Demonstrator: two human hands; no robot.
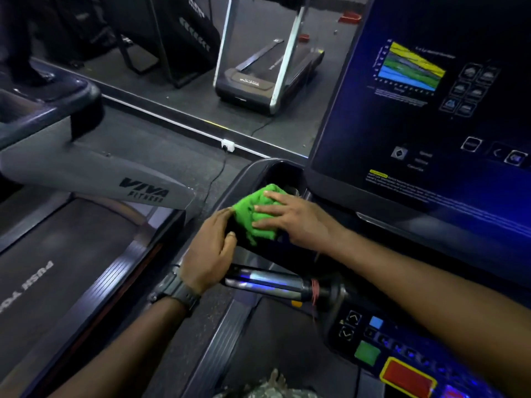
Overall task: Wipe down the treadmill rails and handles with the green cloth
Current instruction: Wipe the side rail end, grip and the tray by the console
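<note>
— Where's the green cloth (257, 214)?
— Bunched on the console's left tray (258, 173), long axis running up-right. My right hand (290, 222) presses it with flat fingers; my left hand (212, 254) curls round the tray's edge, just beside the cloth.

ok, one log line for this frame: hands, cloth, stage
right hand flat on cloth, pressing it on console tray | left hand gripping tray edge | chrome handle untouched | stage: wiping tray
</note>
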